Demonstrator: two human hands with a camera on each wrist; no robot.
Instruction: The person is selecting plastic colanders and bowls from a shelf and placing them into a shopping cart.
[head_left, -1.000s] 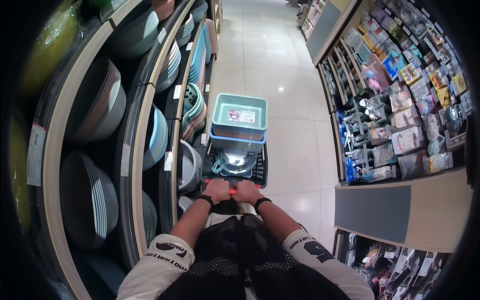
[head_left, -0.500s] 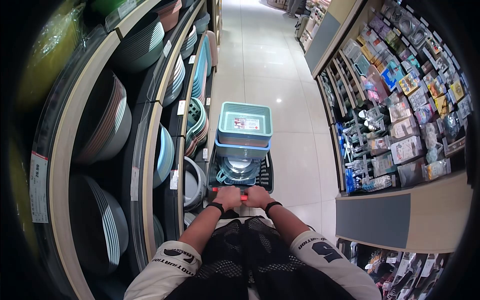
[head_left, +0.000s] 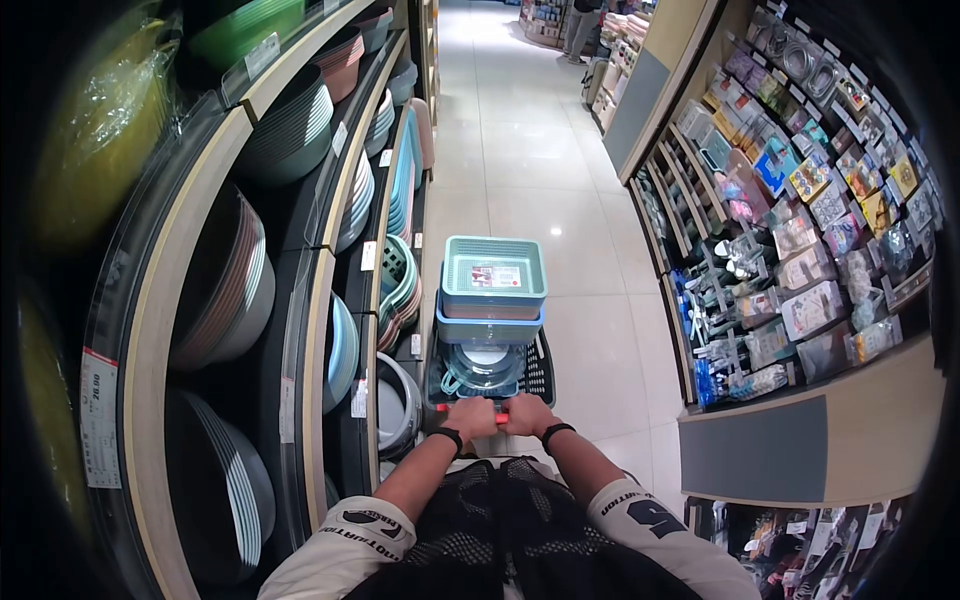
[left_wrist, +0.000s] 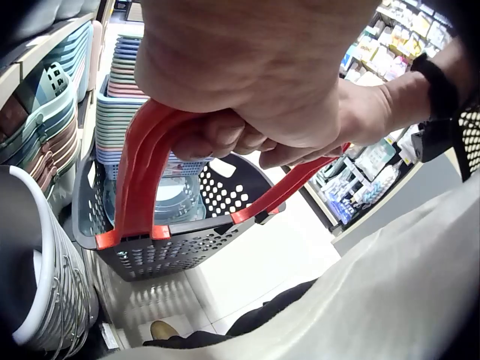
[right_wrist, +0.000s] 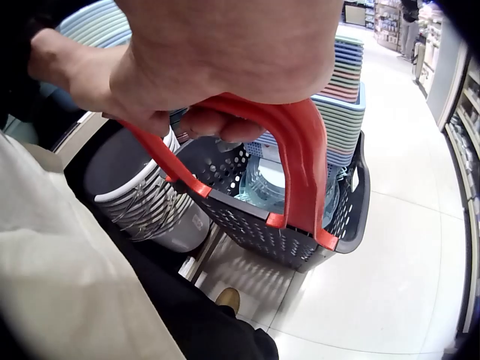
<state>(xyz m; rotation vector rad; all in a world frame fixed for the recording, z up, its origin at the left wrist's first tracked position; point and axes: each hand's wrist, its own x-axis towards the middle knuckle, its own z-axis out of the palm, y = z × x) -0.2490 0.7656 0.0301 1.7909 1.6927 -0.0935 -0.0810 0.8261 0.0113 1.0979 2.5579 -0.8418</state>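
In the head view my left hand (head_left: pixel 472 418) and right hand (head_left: pixel 528 413) sit side by side on the basket's red handle (head_left: pixel 502 419). In the left wrist view, left fingers curl under the handle; the right wrist view shows the right fingers wrapped round it too. Below hangs a black perforated shopping basket (right_wrist: pixel 247 232), upright and close over the floor. It carries a stack of plastic sieve baskets (head_left: pixel 496 270), mint green on top with a label inside, a blue basin (head_left: pixel 490 328) under it, and clear round plastic containers (head_left: pixel 480 368) nearer me.
Shelves on the left hold nested basins (head_left: pixel 225 300) and grey buckets (head_left: pixel 400 405) with wire handles close beside the basket. A rack (head_left: pixel 800 240) of small packaged goods lines the right. Tiled floor (head_left: pixel 590 250) runs ahead between them; a person's legs (head_left: pixel 580 35) show far off.
The head view has tilted up, so the basket, hands and left shelves appear lower and farther right, and more of the far aisle shows. Both hands keep their grip on the handle.
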